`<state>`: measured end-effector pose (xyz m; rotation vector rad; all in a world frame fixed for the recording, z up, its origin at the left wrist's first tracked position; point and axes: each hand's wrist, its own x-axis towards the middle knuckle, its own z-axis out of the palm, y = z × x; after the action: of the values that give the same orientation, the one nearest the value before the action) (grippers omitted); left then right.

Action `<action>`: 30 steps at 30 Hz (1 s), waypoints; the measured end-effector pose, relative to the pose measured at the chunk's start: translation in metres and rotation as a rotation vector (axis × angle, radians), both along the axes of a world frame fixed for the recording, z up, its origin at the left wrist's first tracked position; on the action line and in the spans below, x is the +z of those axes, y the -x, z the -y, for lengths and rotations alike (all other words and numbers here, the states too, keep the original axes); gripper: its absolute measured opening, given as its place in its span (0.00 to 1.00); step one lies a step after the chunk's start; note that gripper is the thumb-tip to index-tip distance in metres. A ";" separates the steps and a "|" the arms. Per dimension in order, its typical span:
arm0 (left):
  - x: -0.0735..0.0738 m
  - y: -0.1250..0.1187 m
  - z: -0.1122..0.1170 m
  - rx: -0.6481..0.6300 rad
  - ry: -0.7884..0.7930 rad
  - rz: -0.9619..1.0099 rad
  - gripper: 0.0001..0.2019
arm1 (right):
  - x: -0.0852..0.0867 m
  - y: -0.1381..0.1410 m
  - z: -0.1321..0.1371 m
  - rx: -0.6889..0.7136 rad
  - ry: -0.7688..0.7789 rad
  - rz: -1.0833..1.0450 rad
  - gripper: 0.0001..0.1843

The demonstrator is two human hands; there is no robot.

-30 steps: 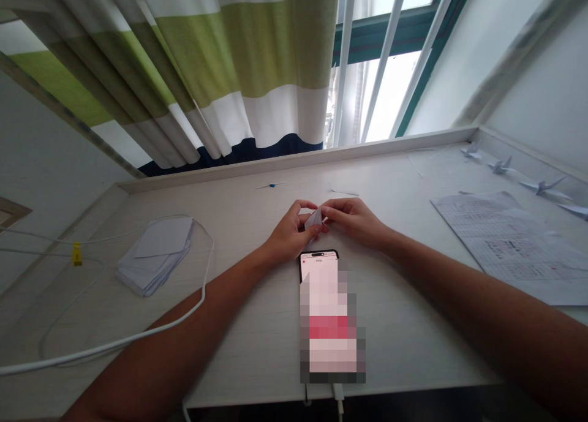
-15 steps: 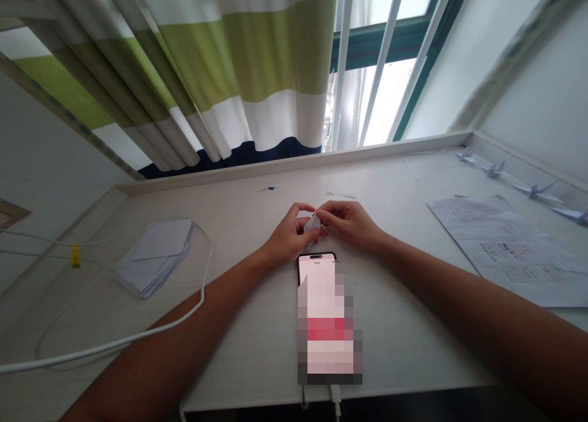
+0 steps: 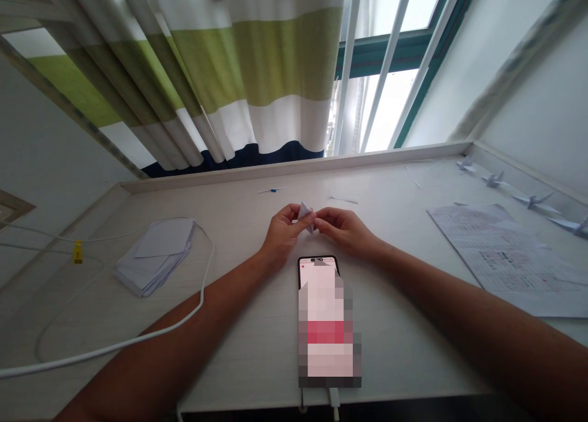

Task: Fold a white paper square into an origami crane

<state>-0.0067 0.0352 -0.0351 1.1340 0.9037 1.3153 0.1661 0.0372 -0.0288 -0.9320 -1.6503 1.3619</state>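
Observation:
A small folded white paper piece (image 3: 305, 215) is pinched between both hands above the middle of the pale table (image 3: 239, 324). My left hand (image 3: 283, 233) grips its left side with thumb and fingers closed. My right hand (image 3: 340, 230) pinches its right side. Just in front of the hands lies a phone (image 3: 327, 321) with its screen lit, plugged in at its near end.
A stack of white paper squares (image 3: 155, 255) lies at the left, with a white cable (image 3: 138, 339) looping round it. A printed sheet (image 3: 509, 256) lies at the right. Several folded paper cranes (image 3: 533, 199) line the right wall edge. A striped curtain (image 3: 220, 79) hangs behind.
Both hands have shifted slightly away from me and the folded paper now stands higher between the fingertips. The view has tilted a little.

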 end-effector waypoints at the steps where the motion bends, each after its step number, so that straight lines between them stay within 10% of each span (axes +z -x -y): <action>1: 0.001 0.000 0.000 -0.007 0.008 0.014 0.16 | 0.000 0.001 0.001 0.003 -0.005 0.000 0.20; 30: -0.006 0.003 -0.002 0.121 0.053 0.082 0.15 | 0.004 0.002 0.004 -0.118 -0.064 0.040 0.22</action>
<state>-0.0095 0.0373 -0.0412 0.9898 0.9530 1.4179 0.1645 0.0331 -0.0252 -1.0090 -1.6326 1.2118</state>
